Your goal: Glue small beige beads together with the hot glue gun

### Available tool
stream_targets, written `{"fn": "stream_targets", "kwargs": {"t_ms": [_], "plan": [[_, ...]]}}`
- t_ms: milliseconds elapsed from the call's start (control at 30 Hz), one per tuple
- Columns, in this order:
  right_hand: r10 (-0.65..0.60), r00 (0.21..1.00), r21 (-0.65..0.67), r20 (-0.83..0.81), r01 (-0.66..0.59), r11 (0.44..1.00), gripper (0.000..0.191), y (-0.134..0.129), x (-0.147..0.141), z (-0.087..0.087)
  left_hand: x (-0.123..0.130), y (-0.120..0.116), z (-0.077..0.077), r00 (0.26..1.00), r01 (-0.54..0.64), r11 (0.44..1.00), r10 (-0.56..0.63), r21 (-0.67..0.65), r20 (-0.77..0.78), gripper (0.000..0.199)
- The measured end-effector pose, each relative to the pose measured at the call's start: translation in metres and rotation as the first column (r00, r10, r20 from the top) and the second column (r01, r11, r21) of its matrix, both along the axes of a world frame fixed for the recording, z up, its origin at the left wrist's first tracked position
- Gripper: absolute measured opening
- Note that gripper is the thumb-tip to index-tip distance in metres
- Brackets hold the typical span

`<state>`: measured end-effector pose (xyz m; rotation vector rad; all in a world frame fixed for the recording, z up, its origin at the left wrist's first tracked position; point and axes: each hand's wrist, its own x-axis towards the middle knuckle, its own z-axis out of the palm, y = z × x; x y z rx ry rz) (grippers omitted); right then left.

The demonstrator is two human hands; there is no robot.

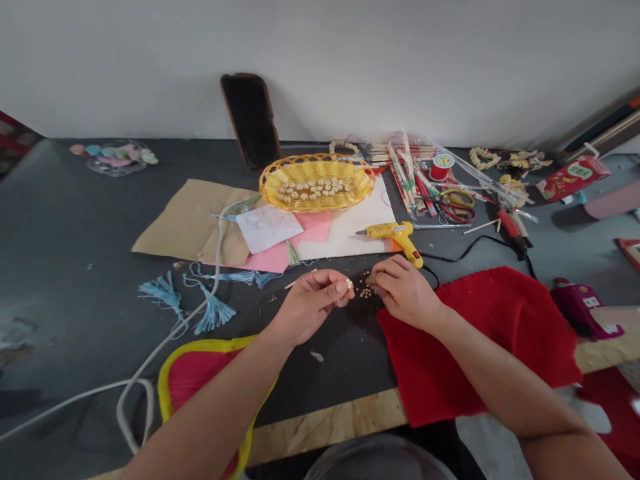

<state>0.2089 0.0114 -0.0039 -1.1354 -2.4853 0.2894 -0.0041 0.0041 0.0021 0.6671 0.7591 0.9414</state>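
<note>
Between the thumb and fingers of my left hand (pixel 320 297) is a small cream bead flower (pixel 349 284). To its right, my right hand (pixel 403 288) has its fingertips pinched together at a scatter of small pale beads (pixel 367 293) on the dark table; whatever sits in that pinch is too small to make out. Just beyond my hands lies a yellow glue gun (pixel 395 235), its nozzle pointing left. Farther back, a yellow woven basket (pixel 317 200) holds several similar cream flowers (pixel 320 189).
Blue tassels (pixel 215 313) and a white cable (pixel 200 307) lie left. A phone (pixel 251 120) leans on the wall. Red cloth (pixel 480 340) spreads beneath my right forearm. Wrapped sticks (pixel 403 177), red thread (pixel 442 168), scissors (pixel 457 203) and a drink carton (pixel 574 177) are at back right.
</note>
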Motion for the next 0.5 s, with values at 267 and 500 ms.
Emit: {"fn": "stream_targets", "kwargs": {"t_ms": [267,500], "plan": [[-0.017,1.0,0.012,0.008,0.017,1.0,0.013,-0.0003,-0.0002,-0.0017,-0.0003,0.0,-0.0016,1.0,0.004,1.0,-0.004,0.004,0.002,0.02],[-0.054,0.998,0.019,-0.042,0.055,0.998,0.019,0.0019,0.0028,-0.0007,-0.0002,0.0008,-0.0018,1.0,0.008,1.0,-0.008,0.012,0.004,0.021]]}}
